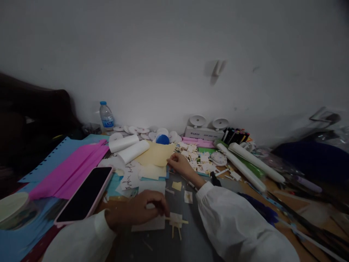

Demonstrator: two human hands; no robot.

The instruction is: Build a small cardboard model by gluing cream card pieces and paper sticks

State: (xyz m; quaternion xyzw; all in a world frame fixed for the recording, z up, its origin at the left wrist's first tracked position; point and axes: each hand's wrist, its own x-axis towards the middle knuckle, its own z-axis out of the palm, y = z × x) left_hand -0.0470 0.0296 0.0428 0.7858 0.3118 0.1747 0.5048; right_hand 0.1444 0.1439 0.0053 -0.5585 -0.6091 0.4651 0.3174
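My left hand (144,208) hovers or rests over a sheet of white paper (148,224), its fingers loosely bent with a gap at the thumb. Just right of its fingertips lies a small paper square with thin wooden sticks (176,221) poking out. My right hand (181,165) is farther back, thumb and forefinger pinched together at the edge of the yellow paper (154,153). What that pinch holds, if anything, I cannot make out. Beside it is a heap of small paper-and-stick pieces (197,160). A yellow scrap (176,186) and a white square (188,197) lie on the dark mat (191,236).
To the left are a phone (85,194), pink paper (71,167), and a tub (16,211). A water bottle (106,116), white discs (136,130), a box (204,133) and markers (236,135) line the wall. White rolls (256,162) lie right.
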